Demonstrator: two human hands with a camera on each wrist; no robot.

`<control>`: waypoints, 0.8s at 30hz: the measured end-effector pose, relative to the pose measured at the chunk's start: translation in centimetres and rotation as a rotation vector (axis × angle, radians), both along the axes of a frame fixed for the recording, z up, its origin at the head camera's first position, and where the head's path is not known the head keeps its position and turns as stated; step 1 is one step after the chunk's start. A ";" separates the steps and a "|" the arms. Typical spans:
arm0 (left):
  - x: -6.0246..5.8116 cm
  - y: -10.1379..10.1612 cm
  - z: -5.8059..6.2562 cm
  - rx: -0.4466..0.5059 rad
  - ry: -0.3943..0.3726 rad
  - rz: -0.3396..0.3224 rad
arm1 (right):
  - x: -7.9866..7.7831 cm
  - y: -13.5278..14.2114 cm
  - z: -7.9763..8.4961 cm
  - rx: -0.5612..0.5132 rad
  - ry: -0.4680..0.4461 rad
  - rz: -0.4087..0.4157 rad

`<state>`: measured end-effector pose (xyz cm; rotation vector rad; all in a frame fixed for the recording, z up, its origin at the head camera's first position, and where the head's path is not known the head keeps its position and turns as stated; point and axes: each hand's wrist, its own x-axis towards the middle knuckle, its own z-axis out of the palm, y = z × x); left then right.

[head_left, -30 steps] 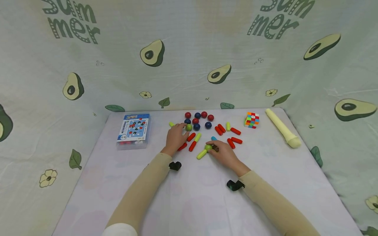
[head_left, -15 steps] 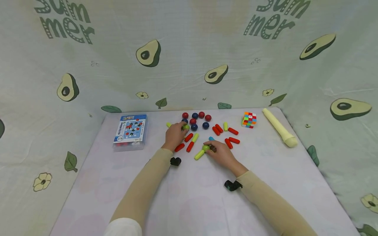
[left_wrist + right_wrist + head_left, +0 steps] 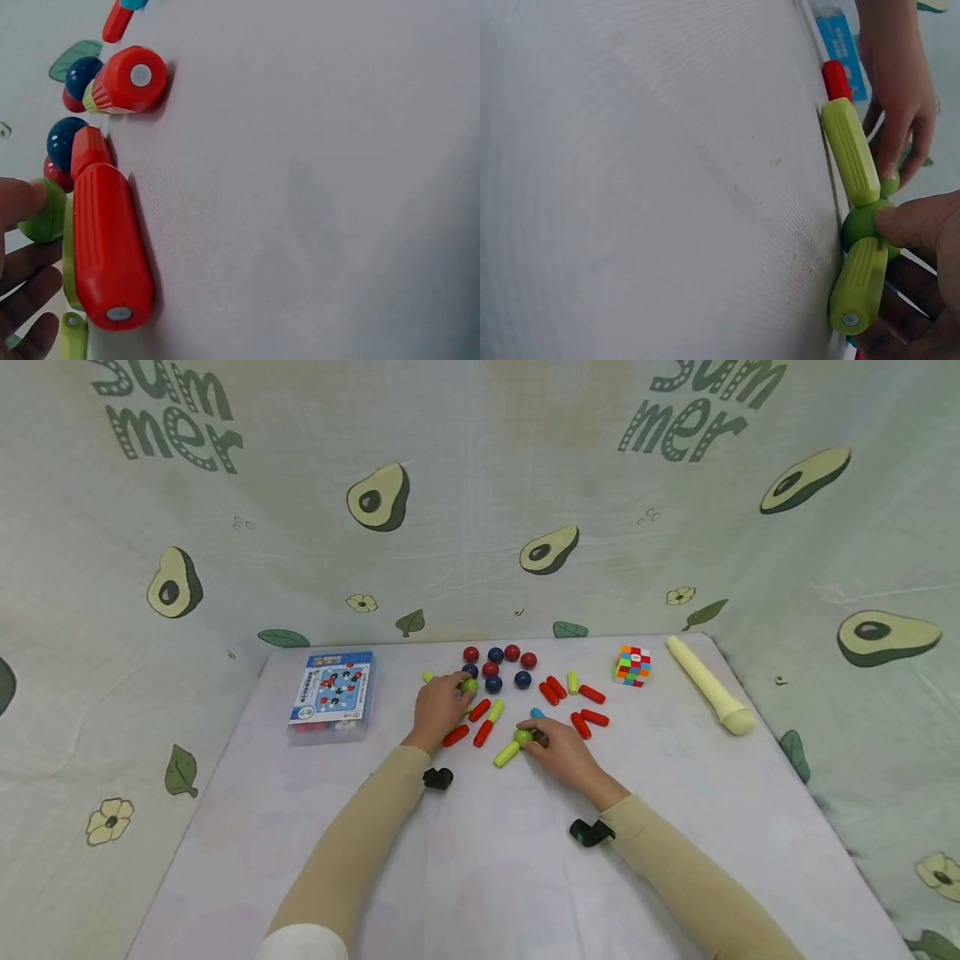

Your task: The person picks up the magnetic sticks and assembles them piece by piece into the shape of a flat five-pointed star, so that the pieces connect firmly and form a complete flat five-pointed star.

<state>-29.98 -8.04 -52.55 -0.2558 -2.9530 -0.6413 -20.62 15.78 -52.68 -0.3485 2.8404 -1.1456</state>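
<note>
In the head view my left hand (image 3: 437, 710) pinches a green ball (image 3: 469, 686) between thumb and fingers, beside the blue and red balls. The left wrist view shows the thumb on that green ball (image 3: 46, 211), just behind a large red rod (image 3: 112, 247). My right hand (image 3: 561, 747) holds a second green ball (image 3: 522, 737) low over the table. A lime rod (image 3: 507, 754) meets this ball on its left side. In the right wrist view another lime rod (image 3: 859, 289) meets the ball (image 3: 864, 227) on the near side; my fingers partly hide the ball.
Red balls (image 3: 512, 652) and blue balls (image 3: 522, 679) sit at the back middle. Red rods (image 3: 592, 693) lie to the right, a lime-and-red pair (image 3: 489, 722) between the hands. A kit box (image 3: 332, 697), a puzzle cube (image 3: 633, 666) and a pale yellow club (image 3: 711, 685) stand farther out.
The head view has shifted slightly. My left hand has drawn a little to the left with its green ball. My right hand keeps its hold and place.
</note>
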 end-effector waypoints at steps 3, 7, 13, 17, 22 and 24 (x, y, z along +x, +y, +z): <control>0.8 -0.4 0.5 0.030 0.006 0.000 | 0.0 0.0 0.0 -0.002 -0.002 0.004; 1.9 -0.7 0.9 0.050 0.029 -0.029 | -0.1 0.0 -0.1 0.003 -0.001 0.002; 3.5 -1.1 1.1 0.094 0.061 -0.058 | -0.2 0.2 0.0 -0.002 0.004 0.008; 4.7 -1.2 1.1 0.145 0.047 -0.083 | -0.3 0.3 0.1 0.000 0.005 0.018; 6.1 -1.4 0.8 0.184 0.018 -0.118 | -0.4 0.1 0.1 -0.002 0.004 0.028; 6.8 -1.4 0.8 0.199 0.004 -0.120 | -0.4 0.0 0.2 -0.007 0.001 0.036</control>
